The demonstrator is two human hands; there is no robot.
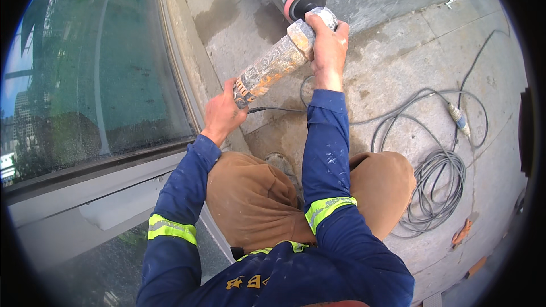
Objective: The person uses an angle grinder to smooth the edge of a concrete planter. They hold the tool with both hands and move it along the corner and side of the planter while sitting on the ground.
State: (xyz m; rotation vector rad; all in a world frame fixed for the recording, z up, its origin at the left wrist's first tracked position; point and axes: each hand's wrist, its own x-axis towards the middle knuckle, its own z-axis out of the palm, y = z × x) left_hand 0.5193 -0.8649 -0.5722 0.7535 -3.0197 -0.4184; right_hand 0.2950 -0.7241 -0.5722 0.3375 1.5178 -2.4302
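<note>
Between my hands I hold an angle polisher (272, 63), its orange and grey body caked with pale dust. My left hand (223, 112) is wrapped round the rear end, where the black power cord leaves. Up at the head end, my right hand (328, 45) is closed over the gear housing. A round pad (305, 3), black with a pinkish-red rim, sits on the polisher's head. Its edge is close to a grey stone slab surface (364, 0); whether they touch I cannot tell.
A coil of grey cable (441, 185) lies on the concrete floor to my right, with a plug connector (458, 119) above it. An orange object (462, 233) rests beyond the coil. To my left stands a framed glass pane (102, 68). Damp patches (218, 17) mark the floor ahead.
</note>
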